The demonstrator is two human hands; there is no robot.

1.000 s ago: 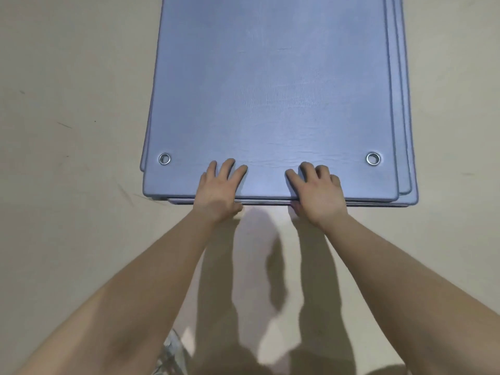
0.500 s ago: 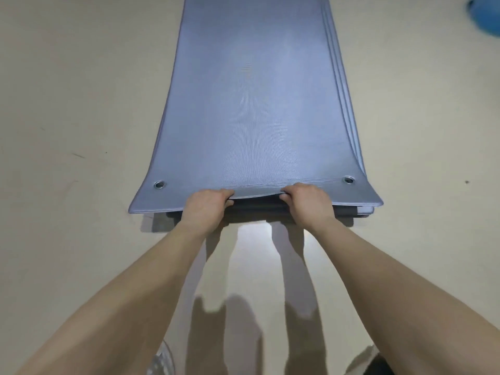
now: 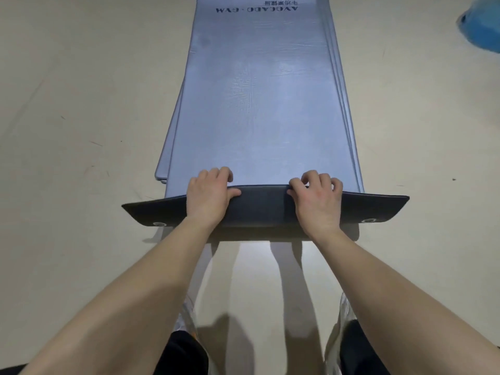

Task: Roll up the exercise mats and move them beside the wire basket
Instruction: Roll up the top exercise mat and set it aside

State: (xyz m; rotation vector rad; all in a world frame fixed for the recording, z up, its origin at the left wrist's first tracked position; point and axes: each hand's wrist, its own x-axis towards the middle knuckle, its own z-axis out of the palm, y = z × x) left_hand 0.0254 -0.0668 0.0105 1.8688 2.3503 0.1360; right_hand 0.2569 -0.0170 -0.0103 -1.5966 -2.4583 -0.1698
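Since a second ago the near end of the top mat (image 3: 259,104) has come right up off the stack and flipped over toward the far end, so now you see its dark underside facing up as a flap (image 3: 259,209), with an eyelet (image 3: 159,224) at the left corner and another (image 3: 369,220) at the right. Before that both hands were just resting flat on the edge. Now the left hand (image 3: 209,197) and right hand (image 3: 316,200) are both clamped over the fold, fingers curled over the far side and thumbs pressing the dark face, set fairly close together near the middle of the width. Corners of the flap stick out wide past the stack on both sides. So honestly this is barely started: first turn of the first roll, not even a full tube yet. Rest of the mat lies flat and long on the floor (image 3: 67,131), stretching away, with printed lettering (image 3: 257,8) near the far end. Under it there are more mats, you can see their edges (image 3: 342,85) peeking out on the right, so several rolls to go. No wire basket anywhere in sight, so the carrying part is all left too. Something blue (image 3: 481,20) sits top right, can't tell what.
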